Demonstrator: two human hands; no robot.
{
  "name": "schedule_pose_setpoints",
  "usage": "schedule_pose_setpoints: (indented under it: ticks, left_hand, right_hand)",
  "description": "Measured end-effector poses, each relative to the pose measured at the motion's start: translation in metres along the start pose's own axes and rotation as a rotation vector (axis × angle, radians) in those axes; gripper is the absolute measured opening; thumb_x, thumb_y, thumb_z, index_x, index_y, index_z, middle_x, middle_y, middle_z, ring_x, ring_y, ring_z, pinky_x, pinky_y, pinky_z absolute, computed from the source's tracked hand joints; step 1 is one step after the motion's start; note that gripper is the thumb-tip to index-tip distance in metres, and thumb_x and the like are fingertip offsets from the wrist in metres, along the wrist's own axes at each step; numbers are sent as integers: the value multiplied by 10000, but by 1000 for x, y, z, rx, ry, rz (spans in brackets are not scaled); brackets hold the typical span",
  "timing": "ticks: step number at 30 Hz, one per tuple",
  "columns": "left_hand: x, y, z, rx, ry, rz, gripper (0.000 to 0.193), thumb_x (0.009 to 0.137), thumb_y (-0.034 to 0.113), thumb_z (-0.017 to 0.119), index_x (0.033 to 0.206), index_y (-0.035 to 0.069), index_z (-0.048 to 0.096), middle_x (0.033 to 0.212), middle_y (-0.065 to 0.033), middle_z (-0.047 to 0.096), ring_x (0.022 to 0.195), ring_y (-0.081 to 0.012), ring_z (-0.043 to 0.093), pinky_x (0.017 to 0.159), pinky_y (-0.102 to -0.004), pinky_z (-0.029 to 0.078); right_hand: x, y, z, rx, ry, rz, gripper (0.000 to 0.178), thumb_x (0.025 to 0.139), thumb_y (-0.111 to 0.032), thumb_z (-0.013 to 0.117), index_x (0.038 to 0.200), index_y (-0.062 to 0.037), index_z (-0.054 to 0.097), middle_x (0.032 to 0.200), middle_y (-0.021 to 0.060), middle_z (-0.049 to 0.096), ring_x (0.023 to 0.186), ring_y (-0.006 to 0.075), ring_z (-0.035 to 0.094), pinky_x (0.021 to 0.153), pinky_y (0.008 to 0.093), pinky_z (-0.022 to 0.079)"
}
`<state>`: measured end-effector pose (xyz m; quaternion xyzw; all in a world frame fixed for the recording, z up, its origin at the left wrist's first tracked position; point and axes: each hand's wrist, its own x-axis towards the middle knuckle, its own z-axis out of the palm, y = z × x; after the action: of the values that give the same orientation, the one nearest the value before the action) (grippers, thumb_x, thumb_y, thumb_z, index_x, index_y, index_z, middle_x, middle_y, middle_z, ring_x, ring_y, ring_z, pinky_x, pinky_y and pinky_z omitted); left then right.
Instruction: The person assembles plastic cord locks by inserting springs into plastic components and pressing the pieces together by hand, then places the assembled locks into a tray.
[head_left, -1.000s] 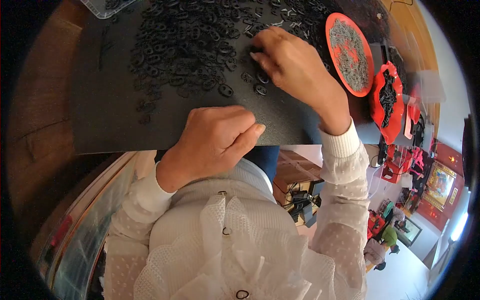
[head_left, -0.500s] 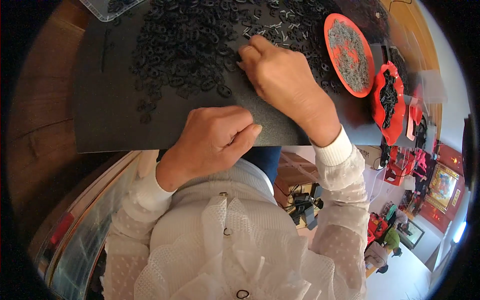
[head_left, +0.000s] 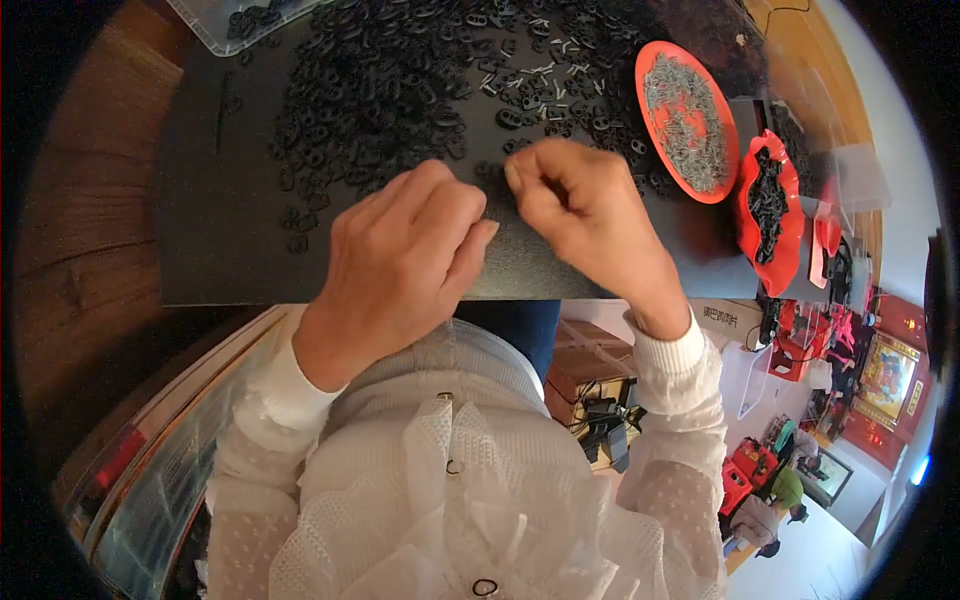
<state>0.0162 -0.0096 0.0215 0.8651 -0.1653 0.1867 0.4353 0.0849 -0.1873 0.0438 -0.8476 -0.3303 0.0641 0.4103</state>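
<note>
Above the near part of the dark tabletop, my left hand (head_left: 405, 255) is closed with its thumb against the curled fingers. My right hand (head_left: 595, 215) faces it a short gap to the right, thumb and forefinger pressed together in a pinch. Whatever either hand holds is hidden or too small to name. Beyond both lies a wide pile of small black oval pieces with holes (head_left: 365, 110). Short silvery pins (head_left: 545, 85) are scattered on the pieces past my right hand.
To the right, a red oval plate (head_left: 648, 95) carries a heap of silvery pins. Beside it a wavy-edged red dish (head_left: 795, 240) holds small black parts. A clear plastic box (head_left: 222, 45) sits at the far left. Several people (head_left: 770, 505) are in the background at right.
My right hand has drawn back from the pile toward me and turned, its thumb side now showing. My left hand has moved up and forward, so the two are closer together.
</note>
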Motion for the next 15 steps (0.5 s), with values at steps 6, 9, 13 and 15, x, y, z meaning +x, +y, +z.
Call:
schedule_pose_setpoints:
  ticks: [6, 9, 13, 15]
  left_hand:
    - [14, 0, 0, 295, -174, 289, 212, 727, 127, 696, 744, 72, 492, 704, -83, 479, 645, -266, 554, 523, -370, 446]
    - [17, 2, 1, 339, -213, 332, 209, 713, 134, 692, 737, 78, 493, 708, -84, 486, 643, -270, 558, 523, -371, 455]
    - [22, 1, -1, 260, -193, 278, 160, 763, 97, 643, 732, 53, 493, 683, -88, 488, 617, -256, 561, 503, -351, 443]
    - [24, 0, -4, 183, -188, 230, 139, 793, 87, 615, 728, 48, 499, 666, -83, 485, 601, -231, 564, 489, -326, 444]
  right_hand:
    - [-19, -12, -2, 320, -116, 288, 81, 767, -7, 538, 794, 53, 585, 645, 132, 566, 591, 112, 502, 550, 298, 446]
    - [-22, -14, -4, 337, -115, 275, 90, 792, -27, 538, 798, 50, 583, 635, 130, 557, 573, 123, 490, 538, 307, 437]
    - [-23, -14, -9, 309, -98, 213, 192, 890, -137, 565, 808, 37, 554, 616, 125, 510, 553, 146, 467, 516, 324, 411]
    - [-24, -11, -9, 305, -97, 162, 235, 920, -181, 571, 819, 29, 545, 617, 129, 495, 546, 159, 461, 514, 330, 405]
